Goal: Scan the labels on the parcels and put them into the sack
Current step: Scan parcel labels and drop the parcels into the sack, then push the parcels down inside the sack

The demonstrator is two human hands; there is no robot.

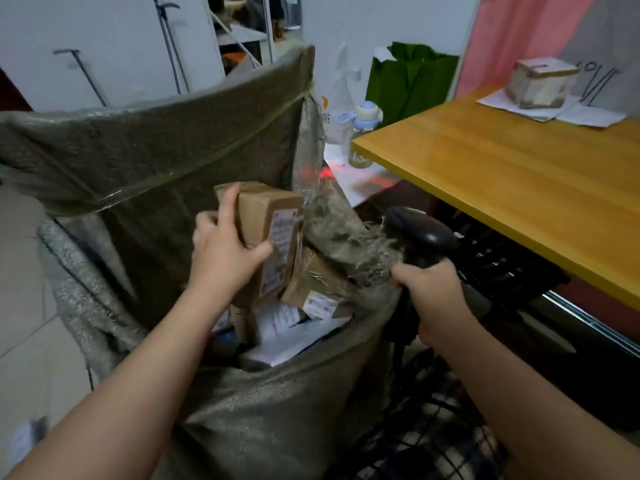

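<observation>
A large grey-green woven sack (156, 161) stands open in front of me. My left hand (225, 247) grips a brown cardboard parcel (266, 209) with a white label (280, 251) on its side, held over the sack's mouth. Below it lie another brown parcel (318, 289) and white labelled packets (294, 334) inside the sack. My right hand (433, 292) grips the handle of a black barcode scanner (419, 230) together with the sack's frayed right edge (349, 237). A red scanner glow (325, 173) falls beyond the sack.
A yellow wooden table (502, 174) fills the right, with a taped box (540, 84) on papers at its far end. A bottle with a blue cap (363, 133), a white plastic bag and a green bag (412, 77) stand behind. A black crate sits under the table.
</observation>
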